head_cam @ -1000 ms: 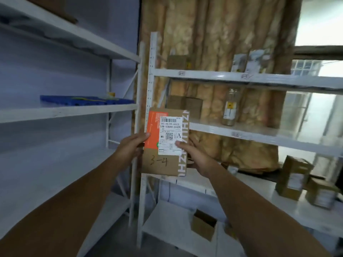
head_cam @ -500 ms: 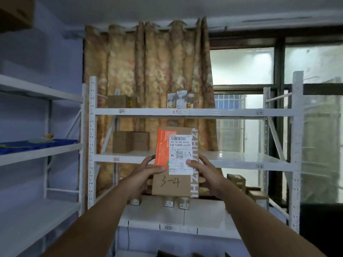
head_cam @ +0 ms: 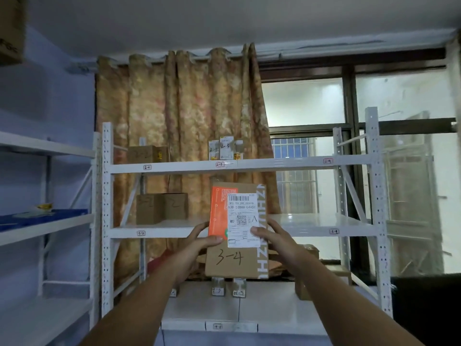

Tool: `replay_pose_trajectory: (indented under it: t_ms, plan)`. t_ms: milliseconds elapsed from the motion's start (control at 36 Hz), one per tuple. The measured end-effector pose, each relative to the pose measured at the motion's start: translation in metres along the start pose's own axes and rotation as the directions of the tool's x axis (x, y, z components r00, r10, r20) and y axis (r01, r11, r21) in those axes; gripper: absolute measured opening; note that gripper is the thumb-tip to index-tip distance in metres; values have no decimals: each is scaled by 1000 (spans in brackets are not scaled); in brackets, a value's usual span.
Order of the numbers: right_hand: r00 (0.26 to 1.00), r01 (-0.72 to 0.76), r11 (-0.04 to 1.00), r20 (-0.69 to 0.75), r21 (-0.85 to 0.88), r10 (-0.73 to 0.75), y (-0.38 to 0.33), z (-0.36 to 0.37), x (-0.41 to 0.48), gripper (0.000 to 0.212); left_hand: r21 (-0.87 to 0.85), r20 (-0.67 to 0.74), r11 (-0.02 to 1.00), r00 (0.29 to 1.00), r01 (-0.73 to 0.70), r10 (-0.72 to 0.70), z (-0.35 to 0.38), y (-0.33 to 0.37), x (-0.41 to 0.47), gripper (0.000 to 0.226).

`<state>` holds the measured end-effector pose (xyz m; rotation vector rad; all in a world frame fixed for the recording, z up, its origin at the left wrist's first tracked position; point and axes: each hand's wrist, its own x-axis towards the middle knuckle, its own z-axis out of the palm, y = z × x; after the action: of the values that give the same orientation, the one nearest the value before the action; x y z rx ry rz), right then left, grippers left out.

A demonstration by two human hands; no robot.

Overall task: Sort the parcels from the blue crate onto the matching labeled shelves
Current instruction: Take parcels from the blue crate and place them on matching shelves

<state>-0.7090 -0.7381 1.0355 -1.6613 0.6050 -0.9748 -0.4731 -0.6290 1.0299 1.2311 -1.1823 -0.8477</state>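
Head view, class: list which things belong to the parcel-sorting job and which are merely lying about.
Job: parcel marked 3-4; left hand and right hand, both gripping it; shelf tag 3-4.
Lying about: curtain; window; cardboard box high on the left.

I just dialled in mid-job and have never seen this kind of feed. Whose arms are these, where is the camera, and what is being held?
There is no machine here. A person works bare-handed, and the single camera sits on their head, looking forward. The left hand and right hand grip a cardboard parcel by its sides; "3-4" is handwritten on it. Ahead stands a white shelf rack. The front edge of its middle shelf carries a tag reading 3-4 at the right, and two brown boxes sit near that shelf's left end.
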Motion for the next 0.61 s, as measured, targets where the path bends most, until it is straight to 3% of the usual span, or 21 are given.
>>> replay_pose_trajectory:
  t_ms: [83,139,194,306,389,472,611]
  plan:
    - [1000,-18,1000,-2,13,18,5,-6,-5,56,-19,-24,999,999,-37,36,22,-4,-6,88]
    - [999,-41,998,-13,40,42,13,-13,-9,48,-45,-25,998,999,-38,37,41,-8,-9,77]
    - [998,-63,995,-21,80,65,24,-23,-12,49,-54,-7,998,1000,-17,17,60,-12,-11,60]
    - [995,-42,992,-81,119,52,42,-46,-17,62,-22,-19,999,999,-43,42,83,-24,-5,53]
    - [992,-31,996,-121,86,42,45,-61,-24,48,-10,1,999,999,-42,42,99,-29,1,37]
    - [981,-73,995,-173,69,84,45,-76,-31,40,-26,22,1000,1000,-15,15,118,-36,7,35]
    - [965,-115,991,-229,64,127,50,-101,-30,59,-50,1,998,1000,-24,24,139,-50,23,48]
